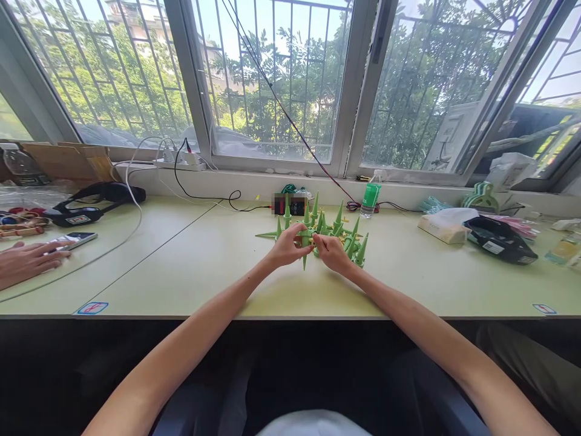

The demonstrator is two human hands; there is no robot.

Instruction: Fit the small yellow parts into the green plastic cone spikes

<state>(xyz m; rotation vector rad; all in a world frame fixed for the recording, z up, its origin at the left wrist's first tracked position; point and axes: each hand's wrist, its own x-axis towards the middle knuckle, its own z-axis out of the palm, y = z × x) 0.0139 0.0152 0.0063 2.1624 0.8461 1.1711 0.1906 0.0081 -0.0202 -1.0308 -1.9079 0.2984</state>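
Observation:
My left hand (287, 247) holds a green plastic piece (305, 259) with a pointed cone at its lower end, gripped between thumb and fingers. My right hand (334, 253) is closed in a pinch right beside it, fingertips close to the piece. Whatever small part those fingers hold is hidden. Around and behind both hands stand several green cone-shaped pieces (339, 217), most pointing up, with small yellow parts among them. One green cone (267, 235) points out to the left.
A dark box with a display (296, 207) and a green-labelled bottle (371, 195) stand behind. At right are a tissue box (442, 227) and a black headset (497, 241). Another person's hand (27, 263) rests by a phone (77, 240) at left. A white cable (138, 215) crosses the table.

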